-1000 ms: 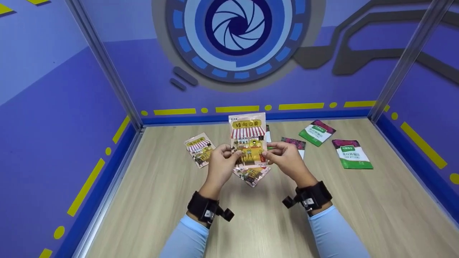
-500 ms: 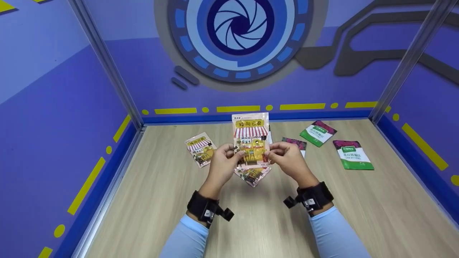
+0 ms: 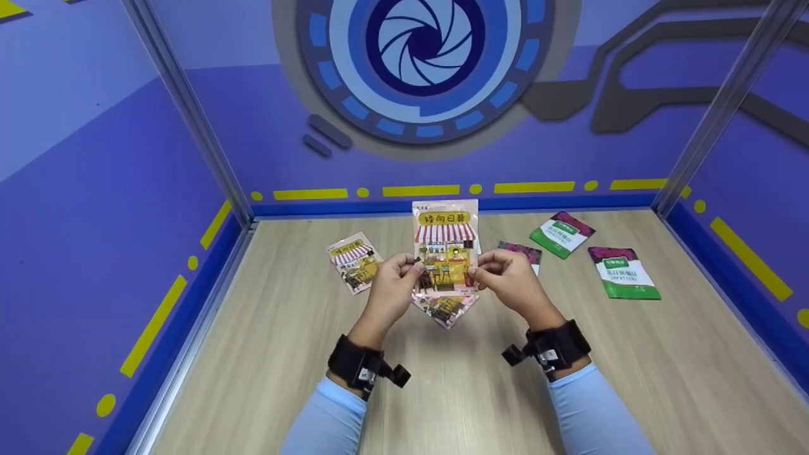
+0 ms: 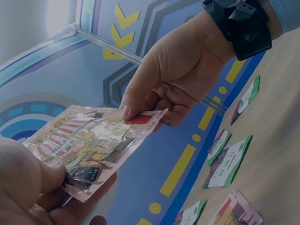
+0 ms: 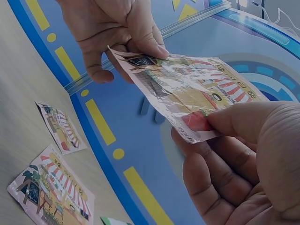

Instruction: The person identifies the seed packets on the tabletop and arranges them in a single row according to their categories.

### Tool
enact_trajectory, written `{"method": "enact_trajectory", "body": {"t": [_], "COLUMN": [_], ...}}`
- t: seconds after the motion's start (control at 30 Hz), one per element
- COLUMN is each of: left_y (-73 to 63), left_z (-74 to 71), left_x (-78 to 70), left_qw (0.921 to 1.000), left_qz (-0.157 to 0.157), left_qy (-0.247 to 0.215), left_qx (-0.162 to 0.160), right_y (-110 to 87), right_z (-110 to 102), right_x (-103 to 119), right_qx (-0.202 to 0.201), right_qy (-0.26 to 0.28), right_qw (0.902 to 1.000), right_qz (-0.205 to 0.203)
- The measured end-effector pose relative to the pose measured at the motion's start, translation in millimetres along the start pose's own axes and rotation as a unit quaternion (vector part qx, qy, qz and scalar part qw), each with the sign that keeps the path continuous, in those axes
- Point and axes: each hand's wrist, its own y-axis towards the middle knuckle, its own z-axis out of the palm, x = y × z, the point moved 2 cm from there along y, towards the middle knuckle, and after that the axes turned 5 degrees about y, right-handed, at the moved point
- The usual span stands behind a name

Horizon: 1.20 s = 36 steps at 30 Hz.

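Note:
A pink seed packet (image 3: 446, 246) with a striped awning and a yellow title is held upright, front facing me, between both hands. My left hand (image 3: 393, 287) pinches its lower left edge, thumb on the front and fingers behind. On the lower right edge, my right hand (image 3: 513, 284) pinches it the same way. In the right wrist view, the packet's film (image 5: 187, 89) looks creased and shiny. Below it on the table, the lower corner of another pink packet (image 3: 446, 312) shows; the held one hides the rest. A third pink packet (image 3: 354, 262) lies left of my left hand.
Green-and-white seed packets lie to the right: one near the back (image 3: 561, 235), one farther right (image 3: 622, 273), and one partly behind my right hand (image 3: 526, 253). A white edge peeks out behind the held packet. Blue-purple printed walls (image 3: 240, 139) enclose the wooden table (image 3: 265, 354).
The held packet has shifted slightly right and turned a little straighter. My hands are marginally farther apart on its edges, both still pinching. The packets on the table stay where they were.

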Motion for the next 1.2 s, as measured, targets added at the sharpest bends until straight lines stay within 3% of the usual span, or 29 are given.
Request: {"method": "enact_trajectory", "body": {"t": [0.3, 0.83, 1.03, 1.2], "left_y": [0.7, 4.3, 13.2, 26.6], "left_z": [0.8, -2.6, -24.7, -62.0], "left_x": [-0.9, -1.8, 9.8, 32.3], "left_qw": [0.9999, 0.9992, 0.9979, 0.9927], "left_qz": [0.006, 0.008, -0.002, -0.029], "left_qy": [0.012, 0.031, 0.025, 0.044], "left_qx": [-0.009, -0.024, -0.060, -0.109], "right_y": [-0.7, 0.6, 4.4, 5.7], "right_z": [-1, 1, 4, 13], "right_x": [1, -1, -12, -30], "right_qx": [0.010, 0.023, 0.052, 0.029], "right_qy": [0.026, 0.013, 0.008, -0.095], "right_qw": [0.9996, 0.9996, 0.9985, 0.9948], "right_qz": [-0.006, -0.007, -0.015, 0.020]}}
